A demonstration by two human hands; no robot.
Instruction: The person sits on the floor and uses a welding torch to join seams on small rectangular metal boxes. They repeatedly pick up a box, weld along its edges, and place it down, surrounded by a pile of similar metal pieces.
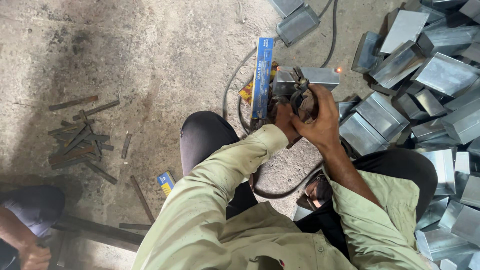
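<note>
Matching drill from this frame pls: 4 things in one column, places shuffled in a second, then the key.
Things:
1. right hand
2. long blue box
3. loose metal strips
4. heap of metal boxes

Places:
A. scattered on the concrete floor at the left of the picture
B. stacked along the right edge of the picture
C. gripping a dark clamp-like tool over a grey metal box
D. lying on the floor just left of that grey metal box

Pairs: 1-C, 2-D, 3-A, 4-B
</note>
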